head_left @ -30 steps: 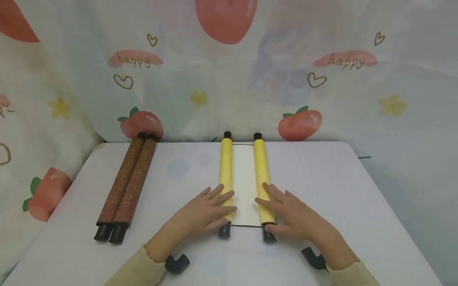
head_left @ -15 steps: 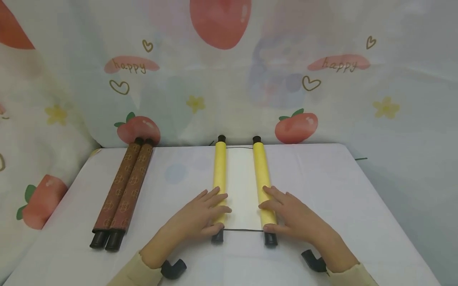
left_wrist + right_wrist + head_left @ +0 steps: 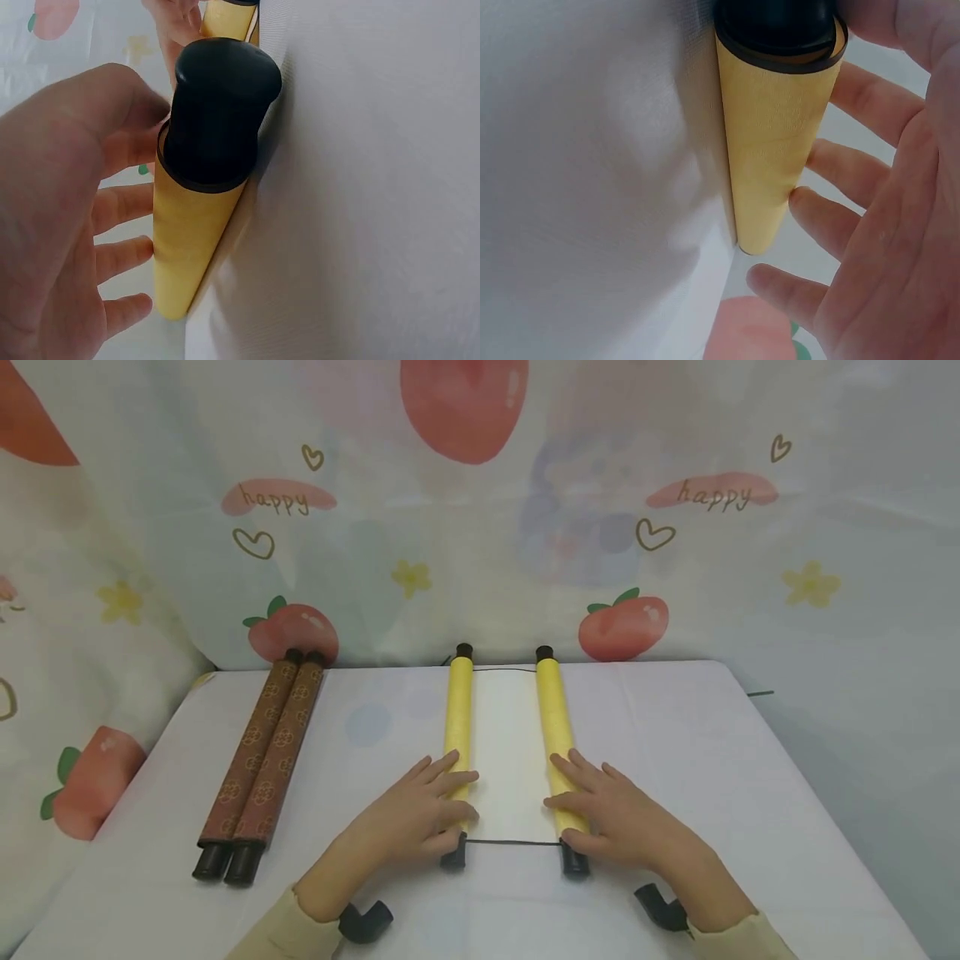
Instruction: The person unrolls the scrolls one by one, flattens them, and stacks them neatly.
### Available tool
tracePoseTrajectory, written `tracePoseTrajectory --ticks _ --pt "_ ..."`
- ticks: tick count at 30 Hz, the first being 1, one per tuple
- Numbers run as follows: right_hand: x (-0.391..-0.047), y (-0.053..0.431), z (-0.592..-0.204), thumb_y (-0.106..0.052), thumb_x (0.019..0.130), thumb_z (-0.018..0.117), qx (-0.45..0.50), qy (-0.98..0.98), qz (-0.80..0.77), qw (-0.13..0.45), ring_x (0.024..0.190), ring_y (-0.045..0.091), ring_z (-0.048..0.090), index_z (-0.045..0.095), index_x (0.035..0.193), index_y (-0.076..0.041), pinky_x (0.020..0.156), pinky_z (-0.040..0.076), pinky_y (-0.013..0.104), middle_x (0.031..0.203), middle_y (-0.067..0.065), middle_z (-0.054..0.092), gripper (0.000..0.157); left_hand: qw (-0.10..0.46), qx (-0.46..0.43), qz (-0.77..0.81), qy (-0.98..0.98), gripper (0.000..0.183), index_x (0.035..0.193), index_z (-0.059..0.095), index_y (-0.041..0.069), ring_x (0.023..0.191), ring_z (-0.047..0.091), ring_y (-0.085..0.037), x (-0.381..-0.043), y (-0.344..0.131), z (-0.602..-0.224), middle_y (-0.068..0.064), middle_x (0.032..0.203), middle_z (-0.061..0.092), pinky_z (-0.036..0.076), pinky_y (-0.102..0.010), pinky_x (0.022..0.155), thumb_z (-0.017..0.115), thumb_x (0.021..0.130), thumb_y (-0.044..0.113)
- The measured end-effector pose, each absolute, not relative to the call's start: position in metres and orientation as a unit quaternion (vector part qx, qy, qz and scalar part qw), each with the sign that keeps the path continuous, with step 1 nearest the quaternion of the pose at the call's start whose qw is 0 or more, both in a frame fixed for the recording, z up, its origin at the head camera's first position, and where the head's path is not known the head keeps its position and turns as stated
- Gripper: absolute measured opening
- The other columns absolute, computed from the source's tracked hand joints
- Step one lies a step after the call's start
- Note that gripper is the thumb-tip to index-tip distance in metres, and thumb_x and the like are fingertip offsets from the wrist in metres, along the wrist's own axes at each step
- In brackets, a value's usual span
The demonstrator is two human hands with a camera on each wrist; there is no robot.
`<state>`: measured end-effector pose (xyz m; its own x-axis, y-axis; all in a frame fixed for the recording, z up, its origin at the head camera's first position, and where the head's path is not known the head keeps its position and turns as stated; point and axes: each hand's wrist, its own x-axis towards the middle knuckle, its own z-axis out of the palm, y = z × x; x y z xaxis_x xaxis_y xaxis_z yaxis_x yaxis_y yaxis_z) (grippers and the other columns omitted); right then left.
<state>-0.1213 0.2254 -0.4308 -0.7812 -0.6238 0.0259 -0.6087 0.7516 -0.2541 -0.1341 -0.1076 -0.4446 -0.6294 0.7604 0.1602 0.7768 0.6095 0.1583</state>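
A yellow-backed scroll lies partly unrolled on the white table, a strip of blank white paper (image 3: 510,752) showing between its two rolls. On the left roll (image 3: 459,710), the fingers of my left hand (image 3: 412,814) rest spread and fairly straight. My right hand (image 3: 622,818) touches the right roll (image 3: 553,702) in the same way, thumb near its black end knob (image 3: 575,862). Seen from the left wrist, the near black knob (image 3: 221,105) sticks out of the roll beside the thumb. In the right wrist view, fingertips touch the side of the yellow roll (image 3: 772,142).
Two brown patterned rolls with black ends (image 3: 255,768) lie side by side at the table's left. Black curved pieces (image 3: 366,922) show by both wrists. A patterned cloth backdrop (image 3: 480,560) rises behind the table's far edge (image 3: 637,665).
The two yellow rolls have moved apart, and the white strip between them is wider. Both hands have gone outward with the rolls. The view has shifted slightly; the brown rolls stay put.
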Motion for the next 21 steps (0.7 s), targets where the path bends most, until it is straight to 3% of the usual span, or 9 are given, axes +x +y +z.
tracePoseTrajectory --ticks 4,7,13,18,21 --pt "-0.1220 0.2271 -0.4320 -0.044 0.094 0.067 -0.329 0.934 -0.139 0.031 0.148 0.037 0.028 0.070 0.121 -0.027 0.109 0.030 0.067 0.159 0.006 0.038 0.032 0.043 -0.427 -0.108 -0.897 0.018 0.103 0.072 0.030 0.146 0.033 -0.037 -0.1340 -0.1087 -0.4440 -0.004 0.145 0.054 0.029 -0.060 0.114 0.059 0.099 0.042" --pt "-0.1224 0.2272 -0.4316 -0.040 0.094 0.068 -0.329 0.933 -0.142 0.026 0.148 0.037 0.028 0.070 0.123 -0.026 0.109 0.031 0.067 0.159 0.008 0.038 0.032 0.040 -0.422 -0.099 -0.900 0.017 0.102 0.071 0.029 0.146 0.033 -0.036 -0.1350 -0.1085 -0.4438 -0.003 0.145 0.054 0.029 -0.058 0.114 0.059 0.099 0.041" --pt "-0.1196 0.2267 -0.4308 -0.038 0.094 0.066 -0.320 0.939 -0.123 0.035 0.148 0.037 0.028 0.067 0.130 -0.028 0.109 0.031 0.066 0.159 0.006 0.037 0.038 0.019 -0.411 -0.091 -0.907 0.021 0.111 0.072 0.030 0.147 0.032 -0.034 -0.1345 -0.1093 -0.4444 -0.001 0.148 0.052 0.030 -0.058 0.114 0.057 0.099 0.039" --pt "-0.1193 0.2265 -0.4315 -0.054 0.094 0.062 -0.324 0.937 -0.126 0.027 0.148 0.036 0.029 0.070 0.125 -0.028 0.109 0.030 0.066 0.158 0.006 0.039 0.041 0.012 -0.411 -0.079 -0.908 0.026 0.110 0.072 0.031 0.147 0.031 -0.034 -0.1337 -0.1123 -0.4418 0.000 0.149 0.051 0.028 -0.058 0.115 0.056 0.099 0.049" --pt "-0.1210 0.2255 -0.4332 -0.051 0.094 0.063 -0.327 0.936 -0.127 0.014 0.148 0.037 0.030 0.071 0.121 -0.027 0.108 0.031 0.067 0.157 0.005 0.041 0.037 0.014 -0.415 -0.077 -0.906 0.029 0.109 0.070 0.030 0.148 0.030 -0.034 -0.1364 -0.1133 -0.4403 0.000 0.149 0.050 0.027 -0.058 0.116 0.056 0.098 0.053"
